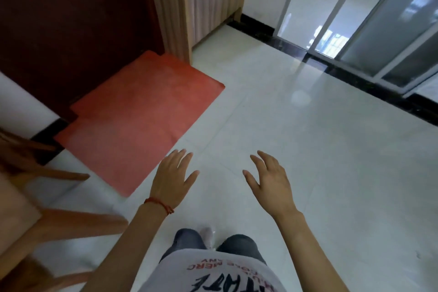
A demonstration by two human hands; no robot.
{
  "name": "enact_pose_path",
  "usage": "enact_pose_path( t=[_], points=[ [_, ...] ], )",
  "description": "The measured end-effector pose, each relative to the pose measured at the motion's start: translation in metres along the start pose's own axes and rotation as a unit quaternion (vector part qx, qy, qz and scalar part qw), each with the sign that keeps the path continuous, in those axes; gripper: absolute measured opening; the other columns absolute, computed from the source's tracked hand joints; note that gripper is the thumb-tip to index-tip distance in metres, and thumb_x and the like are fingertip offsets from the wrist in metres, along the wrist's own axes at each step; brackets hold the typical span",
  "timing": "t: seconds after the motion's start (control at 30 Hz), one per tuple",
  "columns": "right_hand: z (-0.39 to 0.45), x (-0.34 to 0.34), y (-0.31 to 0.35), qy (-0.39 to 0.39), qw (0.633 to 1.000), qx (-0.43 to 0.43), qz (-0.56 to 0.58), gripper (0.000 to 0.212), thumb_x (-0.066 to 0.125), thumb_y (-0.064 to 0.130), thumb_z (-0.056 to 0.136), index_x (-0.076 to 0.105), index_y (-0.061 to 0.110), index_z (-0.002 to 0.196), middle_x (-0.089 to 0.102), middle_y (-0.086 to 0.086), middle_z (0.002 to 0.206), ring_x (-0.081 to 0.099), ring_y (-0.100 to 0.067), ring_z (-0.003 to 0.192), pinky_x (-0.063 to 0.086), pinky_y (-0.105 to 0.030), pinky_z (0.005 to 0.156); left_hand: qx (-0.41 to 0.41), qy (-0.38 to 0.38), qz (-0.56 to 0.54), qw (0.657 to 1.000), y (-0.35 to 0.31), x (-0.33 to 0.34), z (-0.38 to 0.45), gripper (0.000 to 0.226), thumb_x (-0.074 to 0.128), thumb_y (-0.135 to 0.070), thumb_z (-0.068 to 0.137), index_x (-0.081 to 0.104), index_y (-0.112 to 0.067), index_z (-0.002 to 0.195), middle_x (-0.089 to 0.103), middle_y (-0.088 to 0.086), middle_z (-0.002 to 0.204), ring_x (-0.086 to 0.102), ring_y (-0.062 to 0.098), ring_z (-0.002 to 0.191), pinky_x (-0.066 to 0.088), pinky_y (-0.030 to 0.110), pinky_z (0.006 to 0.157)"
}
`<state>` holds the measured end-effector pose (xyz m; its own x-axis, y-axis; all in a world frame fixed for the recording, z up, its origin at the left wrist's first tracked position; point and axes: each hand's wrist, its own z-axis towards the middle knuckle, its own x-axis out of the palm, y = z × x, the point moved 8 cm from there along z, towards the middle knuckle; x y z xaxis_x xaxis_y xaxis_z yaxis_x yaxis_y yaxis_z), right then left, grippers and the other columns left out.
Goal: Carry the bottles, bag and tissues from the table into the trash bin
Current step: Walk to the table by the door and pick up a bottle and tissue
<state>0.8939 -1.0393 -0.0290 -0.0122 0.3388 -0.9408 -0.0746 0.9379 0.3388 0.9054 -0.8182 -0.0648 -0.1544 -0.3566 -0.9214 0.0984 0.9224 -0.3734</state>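
Both hands, left hand point(172, 179) and right hand point(270, 181), hover spread and hold nothing above glossy white floor tiles point(308, 149). Flat red rectangular mat point(139, 121) lies just left; no bottles, bag or tissues visible.

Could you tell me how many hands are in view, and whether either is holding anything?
2, both empty with fingers spread: the left hand beside the red mat, the right hand over white floor.

A home: glossy white tiled floor point(308, 149), red rectangular doormat point(142, 114) before a dark wooden door point(71, 19), aluminium-framed sliding glass doors point(379, 19).
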Motion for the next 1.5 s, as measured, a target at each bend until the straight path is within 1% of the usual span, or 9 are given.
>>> enact_pose_path(
  t=[0.17, 0.3, 0.43, 0.57, 0.7, 0.87, 1.0, 1.23, 1.5],
  points=[
    [0.066, 0.013, 0.038, 0.039, 0.995, -0.091, -0.001, 0.055, 0.035, 0.047, 0.088, 0.059, 0.007, 0.118, 0.057, -0.016, 0.127, 0.056, -0.034, 0.115, 0.046, -0.046, 0.092, -0.088, -0.024, -0.011, 0.996, 0.045, -0.012, 0.013, 0.076, 0.009, -0.058, 0.092, 0.056, -0.004, 0.12, 0.06, 0.018, 0.122, 0.053, 0.037, 0.117, 0.041, 0.049, 0.097],
    [0.119, 0.026, 0.073, 0.059, 0.984, -0.169, 0.002, 0.055, 0.035, 0.047, 0.088, 0.06, 0.007, 0.117, 0.058, -0.016, 0.126, 0.057, -0.035, 0.113, 0.046, -0.046, 0.091, -0.166, -0.052, -0.015, 0.985, 0.077, -0.025, 0.019, 0.074, 0.009, -0.056, 0.093, 0.056, -0.006, 0.12, 0.061, 0.016, 0.122, 0.054, 0.034, 0.116, 0.041, 0.04, 0.099],
    [0.164, 0.035, 0.111, 0.082, 0.965, -0.247, 0.008, 0.061, 0.027, 0.053, 0.09, 0.06, 0.009, 0.117, 0.059, -0.015, 0.125, 0.057, -0.033, 0.113, 0.046, -0.045, 0.092, -0.24, -0.078, -0.019, 0.967, 0.098, -0.047, 0.028, 0.074, 0.01, -0.054, 0.094, 0.058, -0.003, 0.117, 0.062, 0.018, 0.118, 0.058, 0.036, 0.111, 0.046, 0.051, 0.09],
    [0.201, 0.043, 0.141, 0.11, 0.947, -0.301, 0.009, 0.052, 0.039, 0.048, 0.089, 0.059, 0.01, 0.119, 0.058, -0.014, 0.127, 0.055, -0.032, 0.116, 0.044, -0.043, 0.094, -0.295, -0.099, -0.026, 0.95, 0.116, -0.062, 0.035, 0.074, 0.009, -0.055, 0.094, 0.057, -0.003, 0.118, 0.061, 0.019, 0.119, 0.057, 0.037, 0.111, 0.046, 0.05, 0.091],
    [0.228, 0.05, 0.165, 0.113, 0.928, -0.355, 0.004, 0.04, 0.055, 0.037, 0.086, 0.06, 0.01, 0.116, 0.06, -0.013, 0.123, 0.058, -0.031, 0.111, 0.048, -0.042, 0.089, -0.331, -0.122, -0.035, 0.935, 0.132, -0.071, 0.043, 0.079, 0.008, -0.06, 0.091, 0.055, -0.003, 0.121, 0.058, 0.02, 0.124, 0.052, 0.038, 0.117, 0.042, 0.049, 0.095],
    [0.258, 0.07, 0.194, 0.144, 0.913, -0.381, 0.005, 0.041, 0.059, 0.033, 0.088, 0.056, 0.008, 0.12, 0.057, -0.013, 0.128, 0.053, -0.031, 0.117, 0.045, -0.042, 0.093, -0.353, -0.144, -0.03, 0.924, 0.16, -0.084, 0.055, 0.09, 0.0, -0.068, 0.084, 0.048, -0.006, 0.13, 0.048, 0.018, 0.136, 0.041, 0.036, 0.128, 0.033, 0.046, 0.105],
    [0.285, 0.088, 0.231, 0.152, 0.904, -0.4, 0.013, 0.04, 0.064, 0.027, 0.084, 0.058, 0.007, 0.118, 0.058, -0.013, 0.125, 0.057, -0.031, 0.113, 0.047, -0.042, 0.09, -0.37, -0.147, -0.031, 0.917, 0.2, -0.097, 0.07, 0.091, -0.001, -0.069, 0.083, 0.047, -0.007, 0.13, 0.047, 0.017, 0.137, 0.039, 0.035, 0.13, 0.031, 0.046, 0.106],
    [0.35, 0.128, 0.322, 0.162, 0.903, -0.397, 0.011, 0.045, 0.042, 0.04, 0.087, 0.059, 0.009, 0.115, 0.061, -0.013, 0.121, 0.059, -0.032, 0.109, 0.049, -0.043, 0.086, -0.372, -0.131, -0.032, 0.919, 0.297, -0.136, 0.118, 0.076, 0.011, -0.057, 0.092, 0.058, -0.003, 0.117, 0.061, 0.02, 0.12, 0.056, 0.039, 0.111, 0.046, 0.051, 0.089],
    [0.411, 0.16, 0.421, 0.19, 0.904, -0.382, -0.007, 0.058, 0.033, 0.049, 0.087, 0.057, 0.01, 0.121, 0.056, -0.012, 0.13, 0.053, -0.032, 0.118, 0.045, -0.045, 0.093, -0.363, -0.137, -0.036, 0.921, 0.394, -0.19, 0.163, 0.076, 0.012, -0.058, 0.091, 0.055, -0.003, 0.12, 0.058, 0.02, 0.123, 0.053, 0.039, 0.115, 0.043, 0.051, 0.094]
  ],
)
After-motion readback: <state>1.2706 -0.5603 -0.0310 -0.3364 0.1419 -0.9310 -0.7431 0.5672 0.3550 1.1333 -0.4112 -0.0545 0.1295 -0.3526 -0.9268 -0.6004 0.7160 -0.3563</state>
